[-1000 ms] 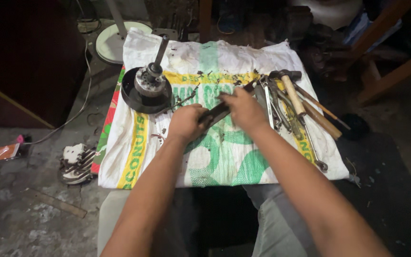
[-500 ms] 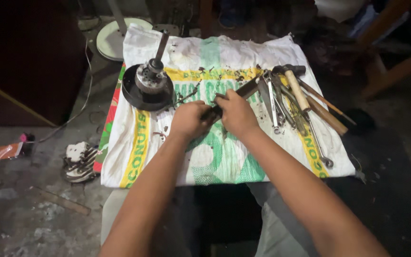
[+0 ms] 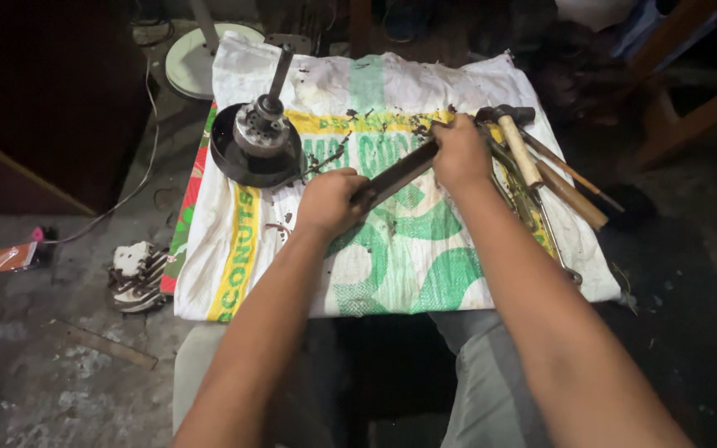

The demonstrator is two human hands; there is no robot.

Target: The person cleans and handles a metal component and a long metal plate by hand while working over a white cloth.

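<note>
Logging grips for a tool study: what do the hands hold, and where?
Both grip one long dark metal bar: left hand at its near end, right hand at its far end.

Your light falls from above onto the white printed sack [image 3: 392, 174], which shows bright and fairly sharp, while the concrete floor [image 3: 35, 365] and the upper corners sink into deep shadow. Your forearms look soft and stretched toward the bottom edge, and the hammer [image 3: 516, 141] stays clear, without glare

Floor workshop — hammers [image 3: 518, 146], motor rotor [image 3: 259, 143]
</note>
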